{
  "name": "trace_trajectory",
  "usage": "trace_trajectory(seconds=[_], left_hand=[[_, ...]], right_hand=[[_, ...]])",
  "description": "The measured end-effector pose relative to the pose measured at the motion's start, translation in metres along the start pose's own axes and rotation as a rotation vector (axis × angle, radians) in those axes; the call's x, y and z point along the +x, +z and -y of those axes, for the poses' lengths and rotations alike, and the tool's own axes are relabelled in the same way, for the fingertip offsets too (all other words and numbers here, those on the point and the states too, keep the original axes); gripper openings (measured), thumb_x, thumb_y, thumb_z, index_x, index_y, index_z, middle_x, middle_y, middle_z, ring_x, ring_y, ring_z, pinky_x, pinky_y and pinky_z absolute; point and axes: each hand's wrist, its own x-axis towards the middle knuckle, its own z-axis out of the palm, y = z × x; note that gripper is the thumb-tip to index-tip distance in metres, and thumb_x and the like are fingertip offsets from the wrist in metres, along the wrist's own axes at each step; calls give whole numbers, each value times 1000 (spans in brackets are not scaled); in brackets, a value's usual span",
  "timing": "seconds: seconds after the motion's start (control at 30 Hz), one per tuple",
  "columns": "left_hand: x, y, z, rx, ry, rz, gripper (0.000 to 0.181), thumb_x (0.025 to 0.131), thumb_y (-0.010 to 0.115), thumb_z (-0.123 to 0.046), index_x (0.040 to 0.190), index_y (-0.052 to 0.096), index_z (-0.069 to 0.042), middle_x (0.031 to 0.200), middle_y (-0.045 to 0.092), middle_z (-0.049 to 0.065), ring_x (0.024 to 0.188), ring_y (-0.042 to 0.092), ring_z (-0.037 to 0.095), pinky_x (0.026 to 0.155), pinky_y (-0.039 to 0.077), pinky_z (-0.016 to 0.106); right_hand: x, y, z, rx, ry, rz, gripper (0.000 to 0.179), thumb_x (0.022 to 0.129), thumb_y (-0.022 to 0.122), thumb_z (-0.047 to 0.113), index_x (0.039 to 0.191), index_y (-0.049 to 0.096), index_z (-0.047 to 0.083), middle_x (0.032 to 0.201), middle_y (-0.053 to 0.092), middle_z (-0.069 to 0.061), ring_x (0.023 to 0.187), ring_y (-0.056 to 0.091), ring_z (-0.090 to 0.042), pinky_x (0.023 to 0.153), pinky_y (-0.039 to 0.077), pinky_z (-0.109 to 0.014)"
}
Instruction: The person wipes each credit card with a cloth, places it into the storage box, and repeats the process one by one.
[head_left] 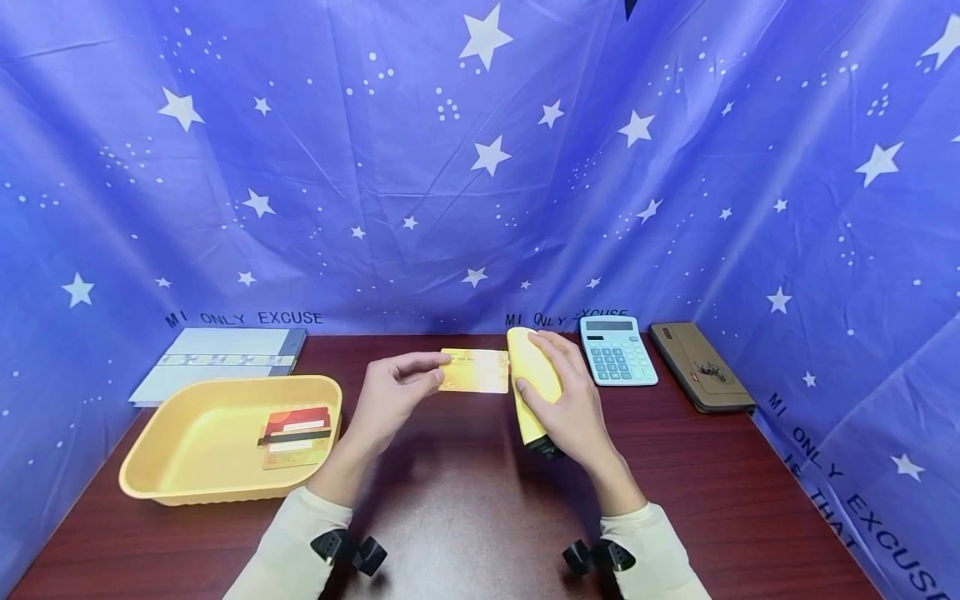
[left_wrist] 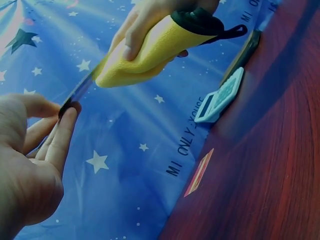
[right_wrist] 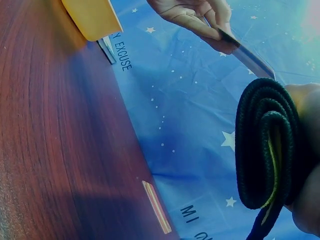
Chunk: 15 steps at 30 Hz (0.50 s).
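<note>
My left hand (head_left: 396, 393) pinches one end of a gold card (head_left: 476, 372) between thumb and fingers. The card is held level above the table, and in the left wrist view it shows nearly edge-on (left_wrist: 79, 94). My right hand (head_left: 564, 396) grips a soft yellow roll (head_left: 529, 398) with a black folded end (right_wrist: 265, 145) and a black strap loop (left_wrist: 235, 33). The card's far end meets the roll's left side. Both hands are raised in front of me, facing each other. The roll's far side is hidden by my right hand.
To the left stands a yellow basin (head_left: 202, 450) with red and gold cards (head_left: 297, 433) in it, a grey-white book (head_left: 225, 354) behind. At the back right lie a light blue calculator (head_left: 618, 354) and a brown case (head_left: 701, 367). A small red-yellow strip (left_wrist: 199, 172) lies near the table's back edge.
</note>
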Motion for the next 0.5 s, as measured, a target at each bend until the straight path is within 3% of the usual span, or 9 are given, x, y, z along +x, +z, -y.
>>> trace_trajectory(seconds=[0.23, 0.33, 0.5], left_hand=[[-1, -2, -1, -29, 66, 73, 33, 94, 59, 10, 125, 69, 9, 128, 69, 27, 98, 71, 0, 88, 65, 24], [-1, -3, -1, -10, 97, 112, 36, 95, 63, 8, 130, 67, 7, 132, 67, 26, 103, 70, -2, 92, 63, 22], [-1, -3, -2, -6, 134, 102, 36, 93, 69, 3, 129, 69, 6, 129, 69, 25, 100, 72, 0, 93, 62, 22]], right_hand=[[-1, 0, -1, -6, 9, 7, 64, 85, 82, 16, 145, 60, 25, 150, 53, 1, 133, 54, -21, 91, 49, -34], [-1, 0, -2, -2, 17, 8, 64, 85, 82, 17, 145, 60, 26, 151, 53, 2, 133, 54, -21, 92, 50, -36], [0, 0, -2, -4, 16, 11, 64, 85, 81, 17, 145, 60, 26, 151, 53, 2, 133, 54, -21, 90, 50, -37]])
